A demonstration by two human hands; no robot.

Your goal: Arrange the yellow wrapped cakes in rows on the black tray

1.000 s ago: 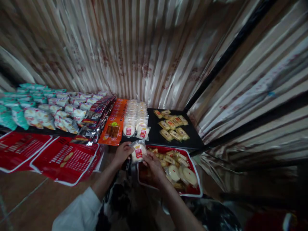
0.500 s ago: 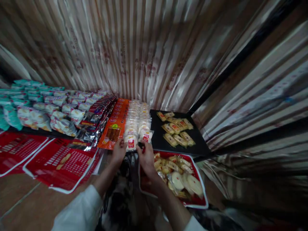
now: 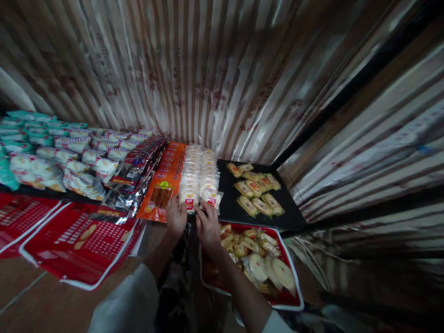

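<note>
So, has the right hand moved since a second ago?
Yes: the right hand went forward and slightly left, judged against the black shelf.

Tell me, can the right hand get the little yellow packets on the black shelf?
Probably yes: the right hand is just left of the yellow packets, and nothing seems to block the way across the black shelf. It's at the white packets.

Crackers (image 3: 189,185) on shelf (image 3: 229,203) behind container (image 3: 292,268)
</note>
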